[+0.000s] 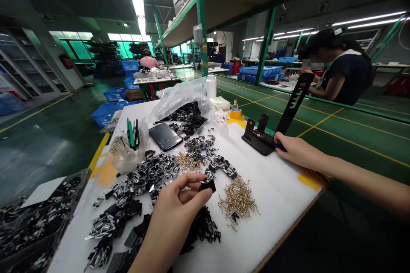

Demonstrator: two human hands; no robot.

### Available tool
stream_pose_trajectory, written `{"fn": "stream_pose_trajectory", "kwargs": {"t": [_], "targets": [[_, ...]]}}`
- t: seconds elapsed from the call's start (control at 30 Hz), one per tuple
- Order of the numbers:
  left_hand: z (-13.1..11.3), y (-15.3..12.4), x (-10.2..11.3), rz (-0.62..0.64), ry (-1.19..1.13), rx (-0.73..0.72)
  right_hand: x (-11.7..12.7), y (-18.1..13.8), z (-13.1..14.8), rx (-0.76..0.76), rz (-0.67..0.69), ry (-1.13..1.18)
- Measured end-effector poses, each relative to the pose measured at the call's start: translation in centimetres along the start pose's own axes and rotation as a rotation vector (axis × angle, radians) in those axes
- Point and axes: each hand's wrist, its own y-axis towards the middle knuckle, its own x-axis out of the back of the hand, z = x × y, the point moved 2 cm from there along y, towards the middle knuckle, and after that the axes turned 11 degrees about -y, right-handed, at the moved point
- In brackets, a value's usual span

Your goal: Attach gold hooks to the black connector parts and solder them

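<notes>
Left hand: my left hand [171, 226] pinches a small matte-black clip [208, 185] narrowly between thumb and fingers, held clear of the white worktable [282, 209].
Right hand: my right hand [299, 150] curls at the edge of a black metal jig base [259, 141], apparently steadying it (grip or mere touch, I can't tell).
Just right of my left hand: loose brass wire hooks [238, 200].

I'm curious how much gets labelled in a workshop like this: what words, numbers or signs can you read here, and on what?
No word, brand or number can be read in this view.
Small bottle: any label is too small to read.
Red panel on the far wall: too blurred to read.
Phone: dark screen, no text visible.
</notes>
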Motion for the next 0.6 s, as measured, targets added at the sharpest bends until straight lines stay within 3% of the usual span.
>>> {"fn": "stream_pose_trajectory", "kwargs": {"t": [0.17,0.3,0.4,0.47,0.53,0.6], "targets": [[-0.1,-0.3,0.1,-0.022,-0.006,-0.017,1.5,0.1,0.3,-0.007,0.003,-0.143],[-0.2,0.0,0.6,0.055,-0.005,0.009,5.3,1.0,3.1,0.031,-0.017,-0.17],[-0.2,0.2,0.7,0.08,-0.065,0.003,8.4,2.7,7.0,0.206,0.041,-0.065],[-0.4,0.1,0.7,0.057,-0.117,-0.019,9.7,3.9,9.6,0.42,0.164,0.052],[-0.6,0.0,0.7,0.031,-0.149,-0.03,9.8,4.6,11.4,0.603,0.305,0.149],[-0.7,0.0,0.7,0.019,-0.165,-0.028,9.0,4.9,12.1,0.686,0.391,0.193]]}}
